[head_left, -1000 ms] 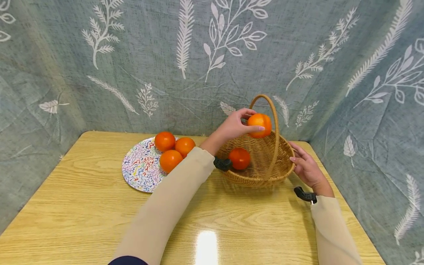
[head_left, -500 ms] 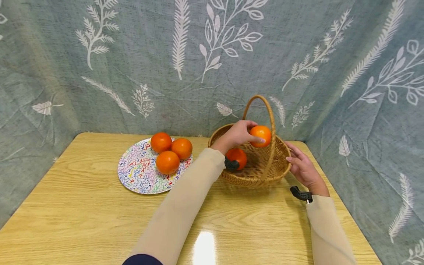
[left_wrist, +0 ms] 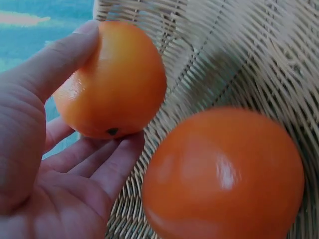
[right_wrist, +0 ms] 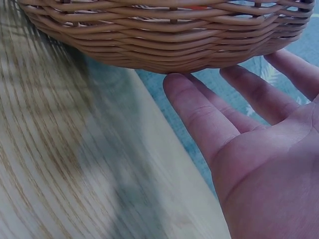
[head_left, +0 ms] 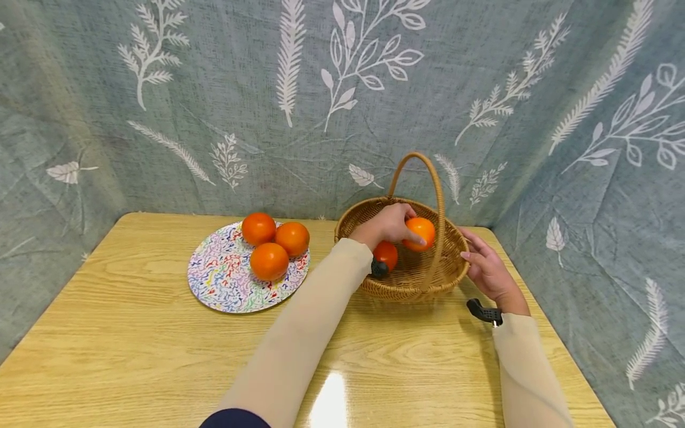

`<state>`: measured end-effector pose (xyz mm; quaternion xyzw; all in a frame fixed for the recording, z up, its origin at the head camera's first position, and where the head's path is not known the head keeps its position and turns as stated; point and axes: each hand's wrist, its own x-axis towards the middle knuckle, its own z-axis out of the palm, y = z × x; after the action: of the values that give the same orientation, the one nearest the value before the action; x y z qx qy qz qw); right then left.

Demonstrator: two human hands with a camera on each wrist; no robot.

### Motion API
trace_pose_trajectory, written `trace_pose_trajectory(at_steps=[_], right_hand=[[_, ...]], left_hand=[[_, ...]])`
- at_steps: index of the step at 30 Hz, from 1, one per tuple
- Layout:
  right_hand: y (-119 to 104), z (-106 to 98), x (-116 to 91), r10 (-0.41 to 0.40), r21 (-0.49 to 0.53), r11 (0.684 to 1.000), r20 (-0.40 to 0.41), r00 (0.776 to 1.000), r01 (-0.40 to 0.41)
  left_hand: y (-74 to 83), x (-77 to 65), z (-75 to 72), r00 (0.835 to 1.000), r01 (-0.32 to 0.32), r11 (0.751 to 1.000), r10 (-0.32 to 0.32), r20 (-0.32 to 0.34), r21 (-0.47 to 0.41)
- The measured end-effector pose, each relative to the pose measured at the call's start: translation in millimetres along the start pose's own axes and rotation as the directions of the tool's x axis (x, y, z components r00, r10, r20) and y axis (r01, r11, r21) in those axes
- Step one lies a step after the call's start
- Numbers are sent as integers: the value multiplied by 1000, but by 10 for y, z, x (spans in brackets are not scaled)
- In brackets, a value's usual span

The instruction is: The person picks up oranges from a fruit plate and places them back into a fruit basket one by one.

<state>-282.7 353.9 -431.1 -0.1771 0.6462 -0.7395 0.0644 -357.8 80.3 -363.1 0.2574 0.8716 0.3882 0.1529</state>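
My left hand [head_left: 392,223] grips an orange persimmon [head_left: 420,234] inside a wicker basket [head_left: 409,291], beside the tall handle. The left wrist view shows my thumb on one side of that persimmon [left_wrist: 119,79] and the fingers under it, with a small dark spot at its tip. A redder persimmon [left_wrist: 224,174] lies in the basket close by; in the head view my hand and the wrist camera partly cover it. At the basket's right end my right hand [head_left: 492,273] touches the outer side, its thumb near the rim and its fingers [right_wrist: 259,94] fairly straight.
A round plate [head_left: 214,279] with a colourful squiggle pattern bears three persimmons [head_left: 269,261] left of the basket. Both stand on a wooden table [head_left: 134,345]. Grey-green cloth [head_left: 241,89] with white leaves hangs behind and at the sides.
My left hand has lowered the persimmon from near the handle's upper part down into the basket. My right hand keeps its place at the basket's right end.
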Motion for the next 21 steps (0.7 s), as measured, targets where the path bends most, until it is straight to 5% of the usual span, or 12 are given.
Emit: trace_pose_trajectory(at_steps=[12, 21], right_hand=[[6, -7, 6, 18, -21, 1000, -1, 1000, -18], [8, -7, 10, 14, 0, 1000, 1, 1000, -14]], left_hand=[[73, 38, 133, 998, 19, 985, -29, 54, 171], [115, 71, 219, 989, 6, 943, -55, 137, 334]])
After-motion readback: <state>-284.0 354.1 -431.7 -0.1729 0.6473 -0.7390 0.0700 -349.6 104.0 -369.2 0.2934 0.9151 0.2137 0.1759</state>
